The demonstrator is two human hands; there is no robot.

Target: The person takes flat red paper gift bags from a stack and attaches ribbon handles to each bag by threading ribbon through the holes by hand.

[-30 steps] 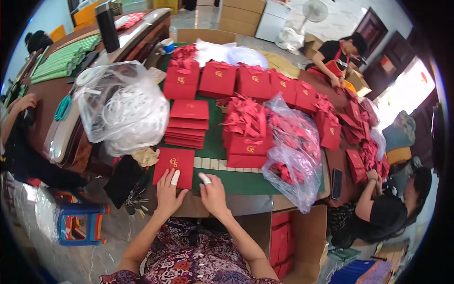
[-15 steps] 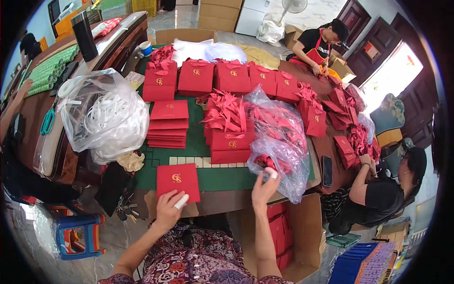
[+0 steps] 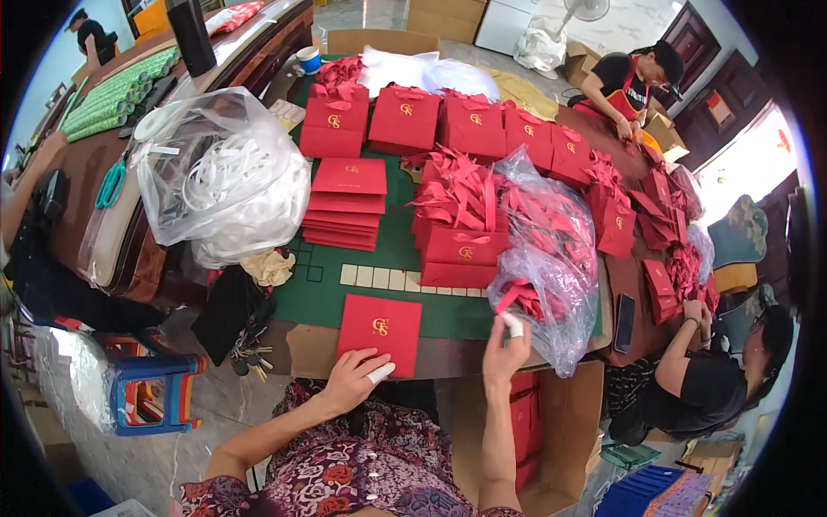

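Observation:
A flat red paper bag (image 3: 379, 326) with a gold emblem lies in front of me at the near table edge. My left hand (image 3: 355, 381) rests on its lower part, fingers and a white-wrapped thumb spread over the surface. To the right, my right hand (image 3: 504, 355), with white wrapping on one finger, pinches a red ribbon (image 3: 517, 297) at the mouth of a clear plastic bag (image 3: 560, 323). More red ribbons fill that bag. Just behind stands a red bag (image 3: 465, 263) heaped with ribbons.
Stacked flat red bags (image 3: 345, 202) and a row of standing red bags (image 3: 405, 116) occupy the green mat (image 3: 431, 306). A plastic sack (image 3: 224, 172) of white cords is at left. Two people handle red pieces on the right, near a phone (image 3: 624, 323). A cardboard box (image 3: 564, 431) stands below.
The view has shifted, so the table sits farther right in the picture. The flat bag under my left hand is slightly nearer me. My right hand stays at the plastic bag's mouth.

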